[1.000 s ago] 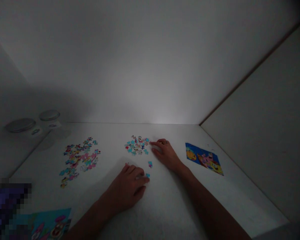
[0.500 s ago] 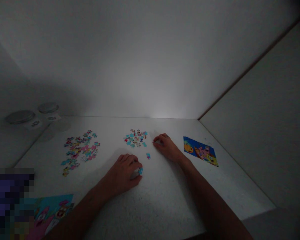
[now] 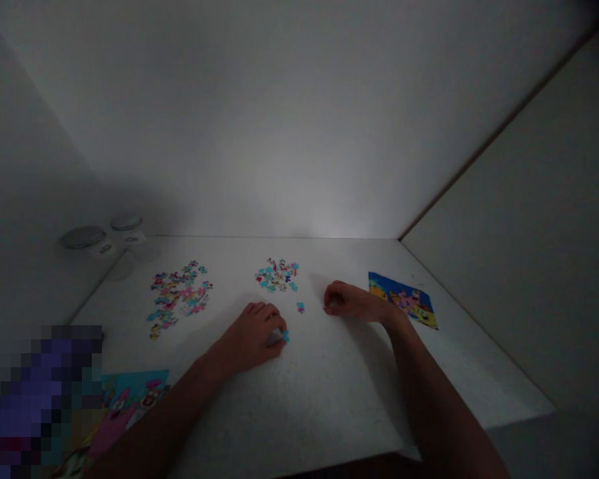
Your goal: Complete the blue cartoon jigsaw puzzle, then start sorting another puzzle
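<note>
Left hand [image 3: 249,338]: fingers curled, tips closed around blue jigsaw piece [image 3: 285,336]; pinch cannot be told. Right hand [image 3: 352,301]: fingers curled inward, hold unclear. Loose piece [image 3: 300,307] is seen between fingers of both hands. Small piece cluster [image 3: 278,275] is spread beyond; larger cluster [image 3: 180,297] left of fingers. Cartoon picture [image 3: 403,300] is laid just past right fingers. Lidded jars [image 3: 90,237] are set far left, on white table [image 3: 329,399].

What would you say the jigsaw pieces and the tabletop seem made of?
The jigsaw pieces look like matte printed card, lying thin and flat without shine, though the light is dim. The tabletop looks like faintly speckled white laminate, perhaps.
</note>
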Demonstrator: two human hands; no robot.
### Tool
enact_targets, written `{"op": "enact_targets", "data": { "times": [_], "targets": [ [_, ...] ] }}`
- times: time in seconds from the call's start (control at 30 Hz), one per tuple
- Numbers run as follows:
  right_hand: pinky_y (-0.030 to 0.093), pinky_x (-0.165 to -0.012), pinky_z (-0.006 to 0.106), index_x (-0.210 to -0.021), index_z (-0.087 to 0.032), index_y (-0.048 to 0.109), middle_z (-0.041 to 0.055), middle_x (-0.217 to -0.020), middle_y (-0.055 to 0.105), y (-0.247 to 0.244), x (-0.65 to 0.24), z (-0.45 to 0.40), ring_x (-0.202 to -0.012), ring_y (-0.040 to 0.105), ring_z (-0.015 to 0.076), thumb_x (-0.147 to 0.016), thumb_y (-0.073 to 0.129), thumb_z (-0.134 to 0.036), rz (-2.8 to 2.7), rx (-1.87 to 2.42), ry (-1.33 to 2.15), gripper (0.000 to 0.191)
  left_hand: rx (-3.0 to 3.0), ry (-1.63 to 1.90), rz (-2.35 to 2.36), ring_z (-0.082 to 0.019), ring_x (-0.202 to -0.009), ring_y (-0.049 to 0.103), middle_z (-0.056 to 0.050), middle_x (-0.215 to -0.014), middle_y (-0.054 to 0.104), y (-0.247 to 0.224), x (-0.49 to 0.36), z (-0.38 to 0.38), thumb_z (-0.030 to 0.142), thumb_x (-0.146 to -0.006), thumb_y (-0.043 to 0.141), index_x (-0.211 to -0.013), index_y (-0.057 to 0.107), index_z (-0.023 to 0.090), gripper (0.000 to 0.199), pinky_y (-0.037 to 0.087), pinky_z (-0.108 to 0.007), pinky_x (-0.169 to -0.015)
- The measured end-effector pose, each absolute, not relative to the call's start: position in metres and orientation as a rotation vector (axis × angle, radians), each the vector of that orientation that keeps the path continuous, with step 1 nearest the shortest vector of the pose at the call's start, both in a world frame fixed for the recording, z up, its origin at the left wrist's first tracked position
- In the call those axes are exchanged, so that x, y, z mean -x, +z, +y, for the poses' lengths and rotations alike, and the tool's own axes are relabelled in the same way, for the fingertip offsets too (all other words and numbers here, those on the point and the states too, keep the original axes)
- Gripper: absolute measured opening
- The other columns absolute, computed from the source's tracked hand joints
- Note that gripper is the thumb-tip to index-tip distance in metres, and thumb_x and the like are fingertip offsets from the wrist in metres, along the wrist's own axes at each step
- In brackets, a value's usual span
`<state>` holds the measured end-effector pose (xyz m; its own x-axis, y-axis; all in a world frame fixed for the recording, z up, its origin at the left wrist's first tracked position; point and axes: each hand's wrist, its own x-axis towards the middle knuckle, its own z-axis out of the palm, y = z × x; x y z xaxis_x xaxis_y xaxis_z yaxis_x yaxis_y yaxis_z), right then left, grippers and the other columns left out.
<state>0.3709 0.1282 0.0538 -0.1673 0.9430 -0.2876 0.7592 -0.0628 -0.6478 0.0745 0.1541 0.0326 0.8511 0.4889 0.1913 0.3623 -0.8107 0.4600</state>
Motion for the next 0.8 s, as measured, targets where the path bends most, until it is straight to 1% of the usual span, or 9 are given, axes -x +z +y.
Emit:
{"op": "enact_targets", "data": {
  "times": [0.17,0.37,0.47,0.53,0.63,0.7,0.8],
  "targets": [
    [0.039,-0.058,0.026,-0.081,-0.017,0.061,0.0009,-0.072,0.057,0.053,-0.358,0.122,-0.065,0.051,0.0148,-0.072,0.065,-0.032,-1.963,1.825,1.031,0.019,-2.687,0.443,0.586,-0.020,-0.096,0.054,-0.003,-0.098,0.059,0.036,-0.072,0.147,0.018,-0.078,0.060,-0.097,0.063,0.023,0.020,0.036,-0.040,-0.096],
    [0.040,-0.058,0.025,-0.079,-0.017,0.064,0.0014,-0.074,0.061,0.053,-0.332,0.101,-0.066,0.054,0.0149,-0.071,0.069,-0.034,-1.992,1.795,0.941,0.020,-2.726,0.513,0.589,-0.018,-0.095,0.056,-0.002,-0.097,0.061,0.034,-0.070,0.136,0.008,-0.080,0.050,-0.101,0.065,0.025,0.031,0.031,-0.044,-0.103],
    [0.043,-0.060,0.025,-0.080,-0.017,0.066,0.0008,-0.072,0.062,0.052,-0.326,0.105,-0.066,0.056,0.0149,-0.078,0.063,-0.034,-1.986,1.757,0.895,0.018,-2.720,0.549,0.614,-0.019,-0.096,0.057,-0.003,-0.101,0.062,0.033,-0.073,0.135,0.010,-0.082,0.048,-0.105,0.063,0.024,0.031,0.033,-0.045,-0.102],
    [0.044,-0.065,0.026,-0.084,-0.016,0.067,0.0025,-0.077,0.063,0.051,-0.324,0.119,-0.071,0.057,0.0157,-0.083,0.056,-0.031,-1.944,1.748,0.795,0.018,-2.716,0.563,0.636,-0.020,-0.095,0.057,-0.005,-0.100,0.062,0.033,-0.076,0.135,0.013,-0.083,0.049,-0.103,0.063,0.022,0.026,0.035,-0.045,-0.099],
    [0.045,-0.075,0.029,-0.098,-0.014,0.066,0.0071,-0.092,0.062,0.048,-0.320,0.149,-0.081,0.057,0.0166,-0.087,0.050,-0.026,-1.858,1.752,0.602,0.022,-2.714,0.564,0.657,-0.021,-0.093,0.057,-0.006,-0.098,0.062,0.033,-0.081,0.137,0.019,-0.084,0.051,-0.100,0.062,0.020,0.019,0.038,-0.045,-0.097],
    [0.045,-0.077,0.030,-0.105,-0.015,0.065,0.0086,-0.099,0.059,0.043,-0.319,0.168,-0.081,0.057,0.0163,-0.088,0.049,-0.026,-1.828,1.752,0.525,0.026,-2.708,0.551,0.660,-0.021,-0.094,0.057,-0.005,-0.098,0.062,0.033,-0.082,0.138,0.020,-0.084,0.053,-0.101,0.062,0.021,0.020,0.039,-0.046,-0.097],
    [0.045,-0.081,0.032,-0.111,-0.020,0.064,0.0072,-0.102,0.057,0.030,-0.320,0.185,-0.083,0.056,0.0169,-0.088,0.053,-0.031,-1.841,1.747,0.497,0.028,-2.683,0.522,0.666,-0.022,-0.094,0.057,-0.004,-0.098,0.063,0.031,-0.083,0.140,0.019,-0.083,0.053,-0.106,0.060,0.023,0.024,0.038,-0.050,-0.098]
  ]
}}
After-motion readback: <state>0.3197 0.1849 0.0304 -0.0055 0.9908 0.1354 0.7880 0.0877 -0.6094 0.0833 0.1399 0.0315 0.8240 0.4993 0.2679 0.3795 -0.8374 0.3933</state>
